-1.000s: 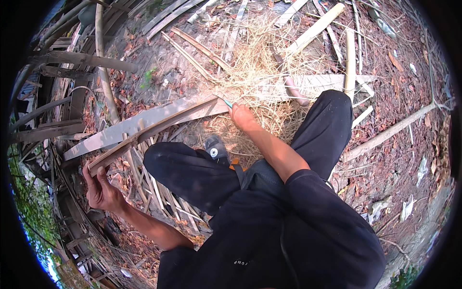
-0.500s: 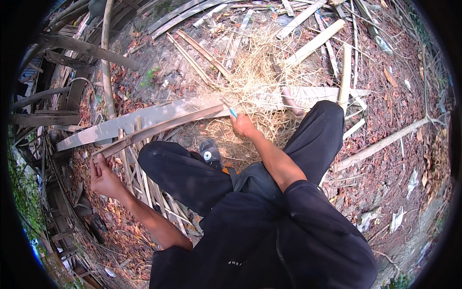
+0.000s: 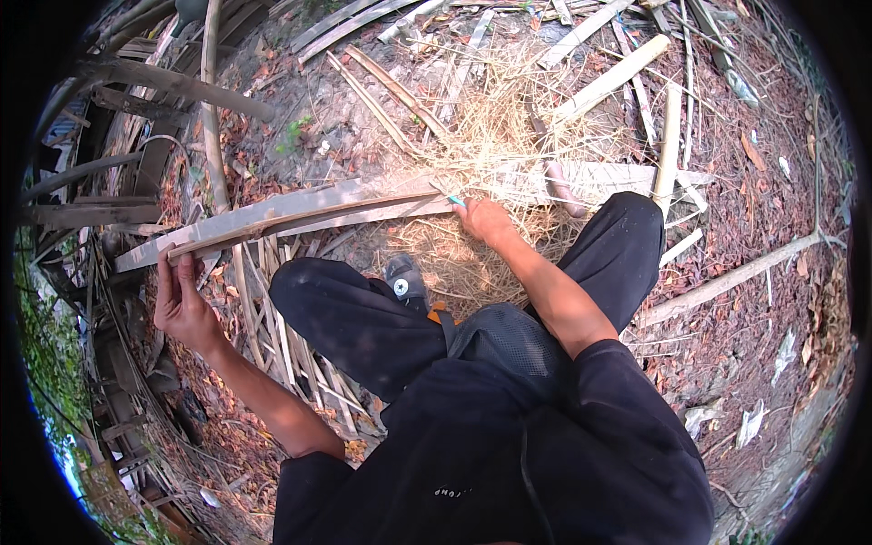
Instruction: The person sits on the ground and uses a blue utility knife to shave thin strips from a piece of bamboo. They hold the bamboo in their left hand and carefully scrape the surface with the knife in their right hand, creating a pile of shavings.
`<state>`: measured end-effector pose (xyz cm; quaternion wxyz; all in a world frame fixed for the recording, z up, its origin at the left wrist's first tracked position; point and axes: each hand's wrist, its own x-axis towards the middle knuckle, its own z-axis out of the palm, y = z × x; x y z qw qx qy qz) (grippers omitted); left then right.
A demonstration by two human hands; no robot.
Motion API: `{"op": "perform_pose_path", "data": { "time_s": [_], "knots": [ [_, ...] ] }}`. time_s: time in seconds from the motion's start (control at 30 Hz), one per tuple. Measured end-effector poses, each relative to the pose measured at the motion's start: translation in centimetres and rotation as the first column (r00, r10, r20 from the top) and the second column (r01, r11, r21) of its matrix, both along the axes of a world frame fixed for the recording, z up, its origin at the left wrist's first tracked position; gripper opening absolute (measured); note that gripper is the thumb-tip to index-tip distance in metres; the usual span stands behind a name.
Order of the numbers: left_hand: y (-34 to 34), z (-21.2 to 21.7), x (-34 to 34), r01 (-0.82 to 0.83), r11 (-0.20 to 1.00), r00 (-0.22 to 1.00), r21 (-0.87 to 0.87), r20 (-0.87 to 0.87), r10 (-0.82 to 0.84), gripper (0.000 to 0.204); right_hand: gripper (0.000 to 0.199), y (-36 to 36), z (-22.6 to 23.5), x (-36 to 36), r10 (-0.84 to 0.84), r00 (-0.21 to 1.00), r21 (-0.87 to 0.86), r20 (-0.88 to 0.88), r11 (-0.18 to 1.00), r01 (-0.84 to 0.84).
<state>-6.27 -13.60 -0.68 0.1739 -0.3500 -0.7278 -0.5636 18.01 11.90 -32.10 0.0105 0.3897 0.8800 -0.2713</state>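
Observation:
A long brown bamboo strip slants over a grey plank on the ground. Its near left end is pinched between the thumb and fingers of my left hand. Closed around the blue-green handle of a small knife is my right hand, at the strip's far end. The knife's short blade lies against or just over the strip there; exact contact is too small to tell. Pale shavings heap around and beyond the plank. A brown-handled tool lies across the plank, its dark end partly among the shavings.
My bent legs in black trousers flank the work area, with a dark shoe between. Split sticks pile beside my left knee. Pale poles lie at the far right, and a wooden frame stands at left.
My left hand has shifted slightly left and up, bringing the strip's near end closer to the plank. My right hand and knife remain at the strip's far end. The view has shifted slightly.

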Motion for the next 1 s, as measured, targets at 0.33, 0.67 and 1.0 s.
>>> {"op": "perform_pose_path", "data": {
  "time_s": [0.33,0.67,1.0],
  "knots": [
    [2.2,4.4,4.0,0.214,0.977,0.976,-0.023,-0.044,-0.215,0.026,0.053,-2.3,0.1,-2.6,-0.371,0.928,-0.941,-0.024,0.322,0.104],
    [2.7,8.5,7.5,0.066,0.995,0.975,-0.078,-0.206,-0.08,0.024,0.028,-12.5,35.9,-0.9,-0.041,0.669,-0.3,-0.742,0.913,-0.276],
    [3.5,10.3,8.5,0.02,0.992,0.941,-0.127,-0.332,-0.061,0.027,0.024,-14.6,35.8,-0.8,0.015,0.735,-0.138,-0.678,0.98,-0.146]
  ]
}}
